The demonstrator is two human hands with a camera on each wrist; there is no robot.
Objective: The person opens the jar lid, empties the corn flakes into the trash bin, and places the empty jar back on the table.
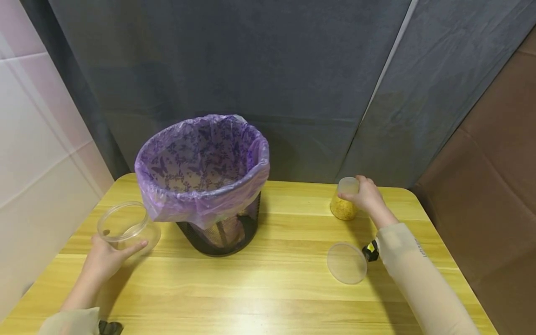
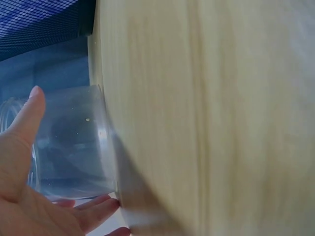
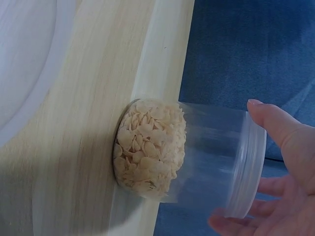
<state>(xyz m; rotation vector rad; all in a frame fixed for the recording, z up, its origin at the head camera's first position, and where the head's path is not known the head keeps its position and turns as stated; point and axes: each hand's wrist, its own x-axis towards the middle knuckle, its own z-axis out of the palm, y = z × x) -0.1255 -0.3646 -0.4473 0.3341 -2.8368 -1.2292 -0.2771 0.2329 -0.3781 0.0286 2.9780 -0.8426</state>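
On the table's left side, my left hand (image 1: 106, 260) holds an open, clear plastic jar (image 1: 130, 228) with thumb and fingers on opposite sides. Only a few specks show on this jar's wall (image 2: 74, 142) in the left wrist view. My right hand (image 1: 368, 197) grips a second clear jar (image 1: 345, 204) around its pale top, near the table's back edge. Pale yellow flakes (image 3: 147, 147) fill roughly its lower half, and its base stands on the table. Nearer than that jar lies a round translucent lid (image 1: 346, 263), flat on the wood.
A black mesh bin (image 1: 217, 235) lined with a purple patterned bag (image 1: 201, 204) stands between the hands, close to the left jar. Grey curtain (image 1: 251, 70) hangs behind the wooden table (image 1: 268, 288). A brown panel (image 1: 485, 153) borders the right side.
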